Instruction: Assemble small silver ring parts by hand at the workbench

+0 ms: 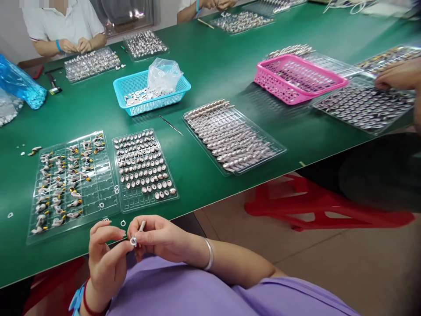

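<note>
My right hand (158, 235) is closed on a small grey earbud-like part, whose pale stem (142, 225) sticks up between thumb and fingers. A small white ring (133, 241) sits at the meeting fingertips, against this part. My left hand (107, 252) pinches at the ring from the left, its other fingers curled loosely. How far the ring is over the part is hidden by the fingers. Just beyond lie a loose white ring (123, 223) and a clear tray (98, 186) with rows of grey-and-yellow parts. Beside it stands another tray (131, 202) of oval grey caps.
A tray of pale stems (279, 151) lies right of centre. Behind are a blue basket (131, 110) with a plastic bag, tweezers (171, 125) and a pink basket (289, 96). A co-worker's hand (399, 74) is at right; another person (66, 33) works opposite. A red stool (296, 206) stands below.
</note>
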Demonstrator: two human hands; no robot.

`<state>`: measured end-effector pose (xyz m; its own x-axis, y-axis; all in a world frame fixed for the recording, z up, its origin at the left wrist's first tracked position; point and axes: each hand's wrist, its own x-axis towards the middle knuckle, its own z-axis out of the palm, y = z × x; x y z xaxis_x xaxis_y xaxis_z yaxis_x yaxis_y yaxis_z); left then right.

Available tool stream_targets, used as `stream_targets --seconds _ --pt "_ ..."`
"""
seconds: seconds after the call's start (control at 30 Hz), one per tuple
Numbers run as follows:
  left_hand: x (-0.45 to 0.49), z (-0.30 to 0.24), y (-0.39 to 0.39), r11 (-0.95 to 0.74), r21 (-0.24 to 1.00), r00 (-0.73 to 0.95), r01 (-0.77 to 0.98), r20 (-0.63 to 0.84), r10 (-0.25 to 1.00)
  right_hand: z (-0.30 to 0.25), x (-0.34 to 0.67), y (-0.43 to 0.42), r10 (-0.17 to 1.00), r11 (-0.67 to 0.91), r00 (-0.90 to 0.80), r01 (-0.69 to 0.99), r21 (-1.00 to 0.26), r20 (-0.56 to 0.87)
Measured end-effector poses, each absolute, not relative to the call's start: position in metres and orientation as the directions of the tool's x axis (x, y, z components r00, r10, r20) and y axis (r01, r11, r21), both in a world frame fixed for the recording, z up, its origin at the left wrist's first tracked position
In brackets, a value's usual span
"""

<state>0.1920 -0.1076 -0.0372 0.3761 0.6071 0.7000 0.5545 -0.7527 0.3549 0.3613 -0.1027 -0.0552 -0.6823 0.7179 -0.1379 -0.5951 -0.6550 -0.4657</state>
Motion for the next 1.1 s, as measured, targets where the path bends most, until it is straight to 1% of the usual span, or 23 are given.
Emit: stream_targets --seconds 0.07,0.13,0.17,0.27,0.33,0.43,0.53,0.6,0.73,0.9,1.0,1.1 --pt "0.19 -0.036 -0.108 -0.755 0.369 0.379 0.542 0.695 0.611 -0.054 0.363 -0.102 0.737 -0.638 -0.663 -0.62 -0.457 -0.131" --pt "0.186 -0.035 -0.11 -0.767 0.402 0.429 0.501 0.655 0.623 -0.052 0.369 -0.099 0.779 -0.59 -0.616 -0.656 -0.47 -0.117" --pt "0.185 -0.034 -0.11 -0.776 0.42 0.484 0.47 0.613 0.625 -0.052 0.373 -0.097 0.805 -0.556 -0.584 -0.677 -0.481 -0.109" --pt "0.181 -0.033 -0.11 -0.785 0.459 0.68 0.416 0.417 0.604 -0.051 0.391 -0.091 0.88 -0.435 -0.468 -0.726 -0.532 -0.081" --pt "0.181 -0.035 -0.106 -0.776 0.439 0.716 0.453 0.34 0.61 -0.052 0.404 -0.088 0.916 -0.362 -0.392 -0.723 -0.589 -0.082" --pt "0.185 -0.041 -0.094 -0.721 0.381 0.616 0.579 0.375 0.693 -0.055 0.416 -0.085 0.944 -0.299 -0.312 -0.676 -0.674 -0.105" --pt "0.198 -0.048 -0.074 -0.637 0.348 0.489 0.688 0.427 0.761 -0.061 0.417 -0.086 0.954 -0.26 -0.281 -0.616 -0.744 -0.101" --pt "0.209 -0.053 -0.06 -0.591 0.335 0.442 0.734 0.425 0.79 -0.065 0.416 -0.086 0.961 -0.226 -0.261 -0.565 -0.793 -0.088" --pt "0.228 -0.06 -0.043 -0.53 0.307 0.424 0.791 0.351 0.835 -0.071 0.416 -0.088 0.971 -0.196 -0.215 -0.45 -0.871 -0.107" --pt "0.238 -0.059 -0.045 -0.464 0.261 0.409 0.847 0.238 0.881 -0.075 0.422 -0.094 0.972 -0.193 -0.183 -0.272 -0.943 -0.146" --pt "0.24 -0.059 -0.05 -0.427 0.236 0.393 0.873 0.179 0.902 -0.079 0.423 -0.097 0.97 -0.188 -0.183 -0.162 -0.969 -0.158" --pt "0.24 -0.061 -0.053 -0.408 0.244 0.383 0.88 0.145 0.912 -0.085 0.426 -0.098 0.974 -0.159 -0.178 -0.092 -0.983 -0.141"
